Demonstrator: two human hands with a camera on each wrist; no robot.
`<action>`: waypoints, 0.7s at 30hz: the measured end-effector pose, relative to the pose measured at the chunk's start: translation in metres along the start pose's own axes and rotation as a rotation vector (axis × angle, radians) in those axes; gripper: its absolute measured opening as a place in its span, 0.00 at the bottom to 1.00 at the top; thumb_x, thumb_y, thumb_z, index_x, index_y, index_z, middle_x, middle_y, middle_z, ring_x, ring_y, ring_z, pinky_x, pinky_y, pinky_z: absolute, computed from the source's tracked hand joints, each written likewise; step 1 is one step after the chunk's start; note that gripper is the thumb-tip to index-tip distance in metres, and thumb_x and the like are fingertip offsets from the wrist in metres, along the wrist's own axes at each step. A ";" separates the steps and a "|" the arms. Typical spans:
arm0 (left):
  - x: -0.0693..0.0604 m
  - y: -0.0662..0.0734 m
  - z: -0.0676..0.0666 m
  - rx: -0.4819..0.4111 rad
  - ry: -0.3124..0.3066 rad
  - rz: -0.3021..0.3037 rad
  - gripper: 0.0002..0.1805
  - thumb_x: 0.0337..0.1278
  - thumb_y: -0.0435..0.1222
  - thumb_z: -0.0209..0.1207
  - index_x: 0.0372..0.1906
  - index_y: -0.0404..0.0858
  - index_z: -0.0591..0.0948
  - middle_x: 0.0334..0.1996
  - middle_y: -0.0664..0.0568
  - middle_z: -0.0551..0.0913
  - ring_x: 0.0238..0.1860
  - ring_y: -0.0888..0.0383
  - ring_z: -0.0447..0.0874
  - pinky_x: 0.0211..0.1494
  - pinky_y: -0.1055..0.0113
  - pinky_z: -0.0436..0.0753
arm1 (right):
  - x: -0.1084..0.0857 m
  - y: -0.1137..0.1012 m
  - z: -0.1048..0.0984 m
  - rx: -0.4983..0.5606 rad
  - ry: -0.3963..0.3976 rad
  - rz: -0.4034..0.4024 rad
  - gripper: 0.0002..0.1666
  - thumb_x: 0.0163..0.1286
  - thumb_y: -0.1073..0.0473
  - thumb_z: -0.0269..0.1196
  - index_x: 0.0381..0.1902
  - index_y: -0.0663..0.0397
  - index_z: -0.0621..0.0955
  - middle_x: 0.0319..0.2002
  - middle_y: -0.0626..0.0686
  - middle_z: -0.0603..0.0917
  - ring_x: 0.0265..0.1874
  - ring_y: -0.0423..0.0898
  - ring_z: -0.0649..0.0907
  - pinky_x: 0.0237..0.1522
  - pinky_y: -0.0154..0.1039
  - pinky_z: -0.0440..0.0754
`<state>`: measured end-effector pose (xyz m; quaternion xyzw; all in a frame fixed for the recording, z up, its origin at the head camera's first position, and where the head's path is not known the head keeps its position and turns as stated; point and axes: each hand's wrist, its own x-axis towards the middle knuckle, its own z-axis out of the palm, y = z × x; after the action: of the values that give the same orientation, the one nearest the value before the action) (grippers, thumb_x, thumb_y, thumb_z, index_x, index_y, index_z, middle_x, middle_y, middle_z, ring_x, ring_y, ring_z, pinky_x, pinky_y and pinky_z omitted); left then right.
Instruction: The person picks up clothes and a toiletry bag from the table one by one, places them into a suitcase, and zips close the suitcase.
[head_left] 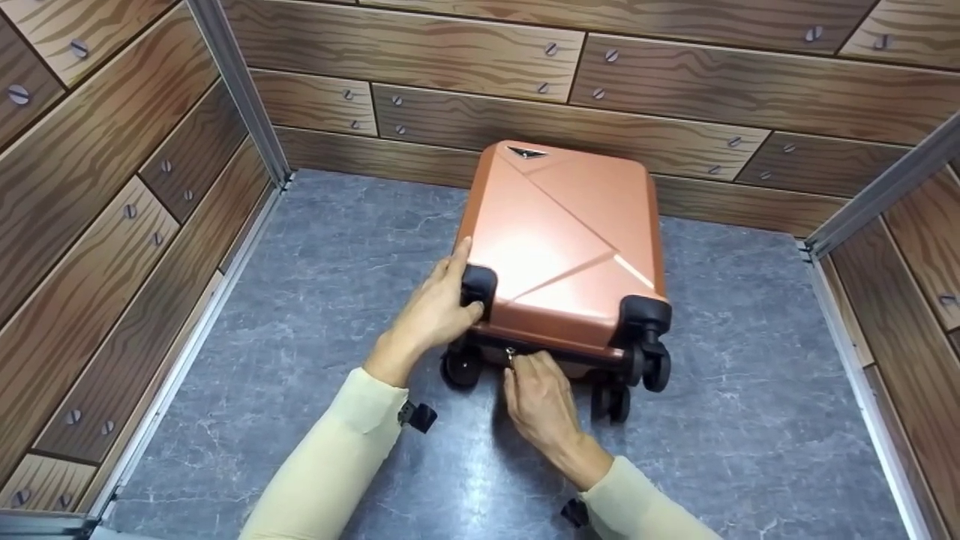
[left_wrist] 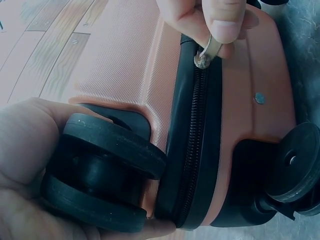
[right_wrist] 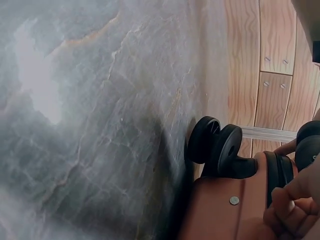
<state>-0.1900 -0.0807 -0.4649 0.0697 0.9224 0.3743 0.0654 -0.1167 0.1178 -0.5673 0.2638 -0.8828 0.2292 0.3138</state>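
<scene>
An orange-pink hard-shell suitcase [head_left: 562, 232] lies flat on the floor, its wheeled end towards me. My left hand [head_left: 435, 307] grips its near left corner, with fingers along the side and the thumb by the black wheel housing. In the left wrist view, a double caster wheel [left_wrist: 100, 172] sits against that palm. My right hand [head_left: 541, 397] is at the middle of the near end and pinches a metal zipper pull [left_wrist: 213, 47] between thumb and finger. The black zipper [left_wrist: 192, 135] runs between the two shells; its teeth look closed along the part that shows.
Grey marbled floor [head_left: 337, 247] surrounds the suitcase. Wood-patterned panels [head_left: 450, 60] stand behind and on both sides, with metal frame strips [head_left: 244, 90] at the corners. More black casters [head_left: 649, 352] stick out at the near right corner.
</scene>
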 end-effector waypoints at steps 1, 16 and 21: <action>0.000 0.000 0.000 0.002 0.003 0.001 0.56 0.66 0.40 0.66 0.88 0.57 0.42 0.83 0.34 0.56 0.77 0.32 0.65 0.77 0.36 0.67 | 0.001 0.000 0.000 0.001 -0.002 -0.017 0.14 0.68 0.65 0.65 0.25 0.56 0.72 0.20 0.49 0.73 0.26 0.51 0.78 0.31 0.45 0.78; 0.000 -0.001 0.001 0.005 0.018 0.035 0.56 0.65 0.39 0.66 0.88 0.55 0.43 0.82 0.37 0.60 0.74 0.33 0.70 0.74 0.39 0.72 | 0.009 -0.007 0.007 -0.006 -0.034 -0.061 0.18 0.59 0.69 0.73 0.25 0.54 0.72 0.19 0.48 0.71 0.19 0.49 0.74 0.24 0.43 0.78; 0.000 -0.001 0.002 -0.004 0.024 0.043 0.56 0.64 0.38 0.67 0.88 0.54 0.44 0.82 0.39 0.61 0.74 0.35 0.71 0.74 0.40 0.73 | 0.007 -0.007 0.006 -0.030 -0.064 -0.031 0.14 0.63 0.65 0.73 0.28 0.54 0.75 0.21 0.49 0.75 0.22 0.50 0.77 0.24 0.44 0.78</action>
<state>-0.1900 -0.0803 -0.4674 0.0847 0.9206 0.3784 0.0464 -0.1196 0.1071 -0.5648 0.2798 -0.8917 0.2023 0.2927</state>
